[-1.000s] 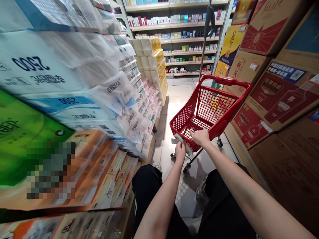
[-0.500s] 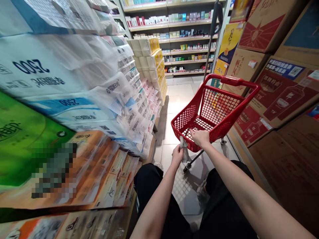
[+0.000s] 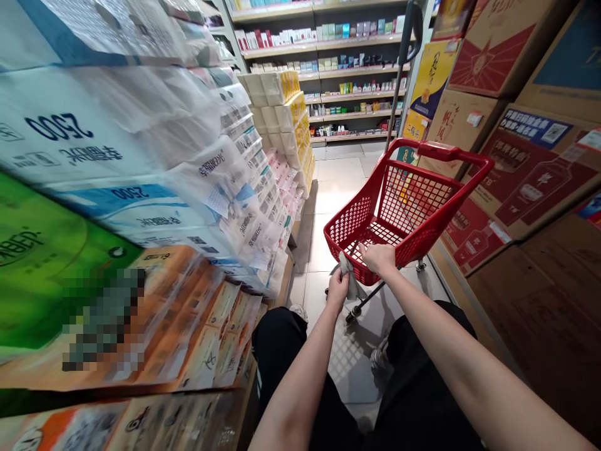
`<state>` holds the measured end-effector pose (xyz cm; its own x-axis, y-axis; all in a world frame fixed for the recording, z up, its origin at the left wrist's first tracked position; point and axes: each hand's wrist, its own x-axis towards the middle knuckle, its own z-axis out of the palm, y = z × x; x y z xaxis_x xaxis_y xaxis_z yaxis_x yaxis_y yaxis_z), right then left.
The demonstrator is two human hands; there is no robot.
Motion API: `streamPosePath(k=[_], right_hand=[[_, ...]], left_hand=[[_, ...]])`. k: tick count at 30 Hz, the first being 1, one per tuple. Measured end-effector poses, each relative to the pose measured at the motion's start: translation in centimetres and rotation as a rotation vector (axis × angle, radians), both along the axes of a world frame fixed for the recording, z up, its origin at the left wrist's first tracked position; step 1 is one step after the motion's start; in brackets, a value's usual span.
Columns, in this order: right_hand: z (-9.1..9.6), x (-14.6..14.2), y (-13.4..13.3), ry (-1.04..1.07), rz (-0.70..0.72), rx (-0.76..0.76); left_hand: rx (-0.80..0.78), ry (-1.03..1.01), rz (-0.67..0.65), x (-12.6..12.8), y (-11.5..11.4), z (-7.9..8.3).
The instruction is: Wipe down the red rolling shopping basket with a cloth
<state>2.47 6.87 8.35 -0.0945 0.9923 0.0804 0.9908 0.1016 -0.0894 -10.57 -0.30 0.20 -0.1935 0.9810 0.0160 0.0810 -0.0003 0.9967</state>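
A red plastic shopping cart (image 3: 417, 241) with a grid of holes stands on the floor before my knees. With my left hand (image 3: 339, 289) I pinch a grey cloth (image 3: 355, 289), which hangs down and touches the near left corner of the cart's rim. My right hand (image 3: 378, 258) is closed over the cart's near rim, a little right of the cloth. The undersides of its fingers are hidden by the back of the hand. The inside bottom of the cart shows through the open top, with nothing large in it.
Stacked tissue packs (image 3: 107, 131) rise close on my left, orange packs (image 3: 188, 338) below them. Cartons (image 3: 530, 163) line the right side. Behind the cart stands a dark pole with a looped handle (image 3: 411, 37). Shelves of small goods (image 3: 328, 69) close off the far end.
My left hand has shifted slightly right and up along the cart's corner, and the cloth now spreads wider around it. My right hand stays at the rim.
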Motion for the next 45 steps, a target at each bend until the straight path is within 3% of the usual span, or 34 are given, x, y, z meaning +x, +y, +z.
streamPosePath(k=[3,9,17,23,30,37,45], right_hand=[[0.3,0.3,0.1,-0.012,-0.001,-0.016],[0.9,0.1,-0.2,-0.015,-0.02,-0.039],[0.6,-0.5,0.1,-0.015,0.003,-0.011],[0.6,-0.1,0.5,-0.017,-0.01,-0.04],[1.0,-0.6,0.1,-0.019,-0.014,-0.043],[1.1,-1.2,-0.3,-0.026,-0.004,-0.036],[0.9,-1.2,-0.1,-0.039,-0.003,-0.021]], left_hand=[[-0.032,-0.034,-0.059,0.0,-1.3,-0.5],[-0.077,0.013,0.073,0.8,-2.5,-2.3],[-0.048,0.0,-0.025,2.2,0.0,-2.2],[-0.045,-0.067,-0.19,-0.1,-0.8,-2.1],[-0.092,0.008,0.148,-2.0,-1.9,-3.4],[-0.11,-0.03,0.133,0.1,0.6,-2.1],[-0.117,-0.19,0.074,0.8,1.2,-3.8]])
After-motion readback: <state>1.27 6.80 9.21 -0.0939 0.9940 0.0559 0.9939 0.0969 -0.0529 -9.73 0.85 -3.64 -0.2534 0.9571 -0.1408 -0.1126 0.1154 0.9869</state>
